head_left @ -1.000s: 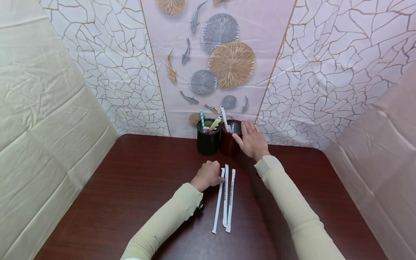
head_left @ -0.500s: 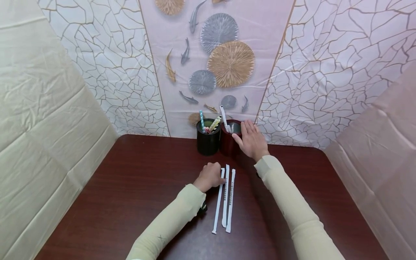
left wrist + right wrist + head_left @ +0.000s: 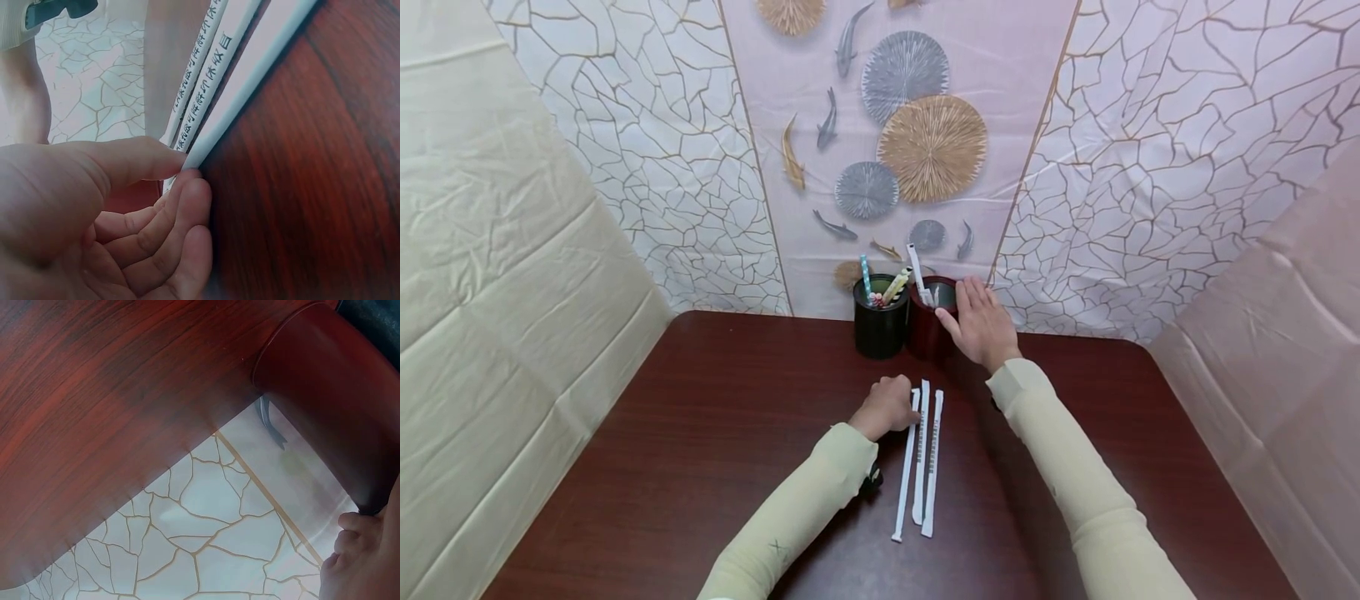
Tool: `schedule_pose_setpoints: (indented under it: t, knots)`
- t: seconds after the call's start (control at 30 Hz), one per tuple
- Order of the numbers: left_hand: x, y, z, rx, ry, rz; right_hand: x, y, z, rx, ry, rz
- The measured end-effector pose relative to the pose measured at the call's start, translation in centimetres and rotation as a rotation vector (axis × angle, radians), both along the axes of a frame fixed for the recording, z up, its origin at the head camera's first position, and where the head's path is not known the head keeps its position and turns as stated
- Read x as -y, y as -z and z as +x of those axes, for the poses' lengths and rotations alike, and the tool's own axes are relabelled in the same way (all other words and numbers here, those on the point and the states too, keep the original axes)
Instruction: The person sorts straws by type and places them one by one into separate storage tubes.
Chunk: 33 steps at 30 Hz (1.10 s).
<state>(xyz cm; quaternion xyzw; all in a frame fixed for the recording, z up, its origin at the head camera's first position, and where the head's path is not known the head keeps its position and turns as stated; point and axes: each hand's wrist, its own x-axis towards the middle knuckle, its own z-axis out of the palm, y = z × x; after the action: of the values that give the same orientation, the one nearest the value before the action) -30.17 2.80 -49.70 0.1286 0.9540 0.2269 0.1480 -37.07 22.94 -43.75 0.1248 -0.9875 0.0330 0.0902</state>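
Observation:
Three white paper-wrapped straws lie side by side on the table. My left hand (image 3: 886, 407) pinches the leftmost straw (image 3: 906, 471) near its far end. In the left wrist view, thumb and index finger meet at the tip of that straw (image 3: 247, 72), and the other fingers curl beneath. Printed lettering marks the middle straw (image 3: 921, 450) and the right straw (image 3: 933, 467). With fingers straight, my right hand (image 3: 985, 325) rests against the right side and rim of a dark red cup (image 3: 928, 337). White wrapped straws (image 3: 917, 267) stand in this cup.
A black cup (image 3: 880, 335) stands left of the red one, holding a blue dotted straw (image 3: 866, 275), a yellowish straw (image 3: 897, 287) and others. Behind the dark wood table (image 3: 737, 417) rises a patterned wall cloth (image 3: 685, 183). Beige cloth (image 3: 512, 333) hangs at the sides.
My left hand has shifted slightly right, and the leftmost straw has moved a little right with it, closer to the middle one. My right hand and the cups stay put.

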Motion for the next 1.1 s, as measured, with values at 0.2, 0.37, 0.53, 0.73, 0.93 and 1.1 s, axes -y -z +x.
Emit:
schedule_pose_setpoints:
  t: [0.2,0.37,0.53,0.73,0.93,1.1]
  knots:
    - [0.1,0.8,-0.7,0.002,0.01,-0.022,0.0,0.1,0.0,-0.002,0.0,0.001]
    - [0.4,0.6,-0.7,0.015,-0.002,-0.019,0.0,0.2,0.0,-0.002,-0.002,0.0]
    - [0.7,1.0,-1.0,-0.001,-0.009,-0.003,-0.1,0.2,0.0,-0.002,0.0,-0.002]
    - [1.2,1.0,-1.9,-0.002,-0.011,-0.005,0.0,0.1,0.0,0.003,0.002,-0.001]
    - [2.0,-0.5,-2.0,-0.007,-0.016,0.015,0.0,0.1,0.0,0.012,0.004,-0.001]
    - [2.7,-1.2,-2.3,-0.049,-0.016,0.02,0.0,0.1,0.0,0.017,0.007,-0.006]
